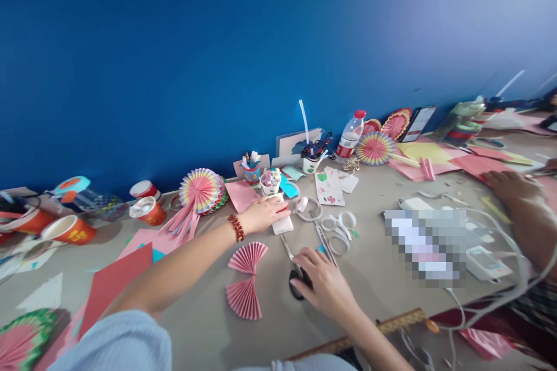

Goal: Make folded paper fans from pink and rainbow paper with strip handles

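Observation:
My left hand [260, 214], a red bead bracelet at its wrist, reaches over a white rectangular block [284, 226] and has its fingers closed on the upper part. Nearer to me, my right hand [324, 278] grips the black-handled scissors [297, 288], whose blades point away toward the block. Its fingers partly cover the handles. A pink pleated paper fan [246, 295], pinched at the middle like a bow, lies flat to the left of the scissors. Just beyond my right hand are a slim cutter-like tool [325, 240] and several white tape rolls [342, 226].
Behind stand a small cup of scraps [270, 182], a cup of pens [251, 173] and a bottle [350, 136]. A striped paper rosette [201, 191] and red paper [115, 284] lie left. At right are a blurred-out device [424, 249], cables and another person's hand [507, 188].

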The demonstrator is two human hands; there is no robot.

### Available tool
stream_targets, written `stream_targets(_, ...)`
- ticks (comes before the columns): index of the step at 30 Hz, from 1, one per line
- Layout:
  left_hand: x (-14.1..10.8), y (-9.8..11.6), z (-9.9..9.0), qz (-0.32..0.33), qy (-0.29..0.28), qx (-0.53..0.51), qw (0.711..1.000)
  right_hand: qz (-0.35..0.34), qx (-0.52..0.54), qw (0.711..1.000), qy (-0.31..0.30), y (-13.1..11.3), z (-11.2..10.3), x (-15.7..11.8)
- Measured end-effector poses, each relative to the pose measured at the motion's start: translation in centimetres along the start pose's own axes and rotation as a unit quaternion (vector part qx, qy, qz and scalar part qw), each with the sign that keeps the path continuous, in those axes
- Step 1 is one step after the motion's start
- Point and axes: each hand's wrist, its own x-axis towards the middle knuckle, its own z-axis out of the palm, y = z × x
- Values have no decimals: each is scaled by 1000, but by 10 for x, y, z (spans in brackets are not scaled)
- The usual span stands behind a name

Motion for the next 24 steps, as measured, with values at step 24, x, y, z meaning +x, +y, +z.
stream_targets(24, -1, 23, 7, -145, 124, -68, 979, 43, -163, 974, 153, 65, -20, 25)
